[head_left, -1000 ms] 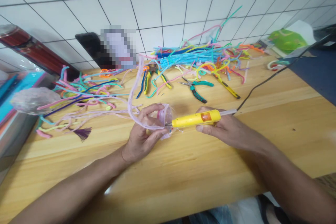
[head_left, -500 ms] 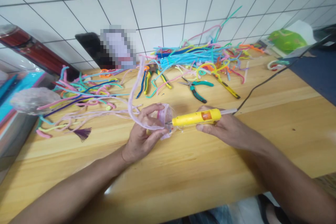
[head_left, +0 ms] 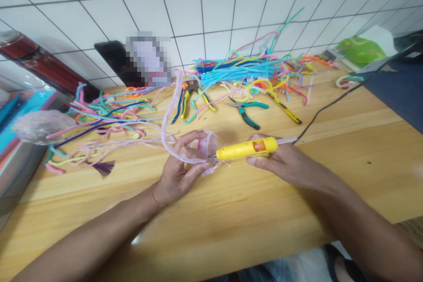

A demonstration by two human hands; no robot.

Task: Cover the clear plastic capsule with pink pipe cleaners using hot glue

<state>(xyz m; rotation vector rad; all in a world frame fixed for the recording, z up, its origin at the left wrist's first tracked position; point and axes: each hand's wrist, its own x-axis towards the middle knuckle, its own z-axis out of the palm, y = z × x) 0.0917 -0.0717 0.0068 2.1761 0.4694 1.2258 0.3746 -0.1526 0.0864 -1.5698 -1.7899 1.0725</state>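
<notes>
My left hand grips a small pink, see-through piece with a pale pink pipe cleaner curling up from it. My right hand is closed around a yellow glue gun, held level. The gun's metal tip touches the pink piece. Both hands hover just above the wooden table.
Heaps of coloured pipe cleaners lie at the back and at the left. Green-handled pliers, yellow-handled pliers and a yellow cutter lie among them. A black cable runs right. A purple tassel lies left.
</notes>
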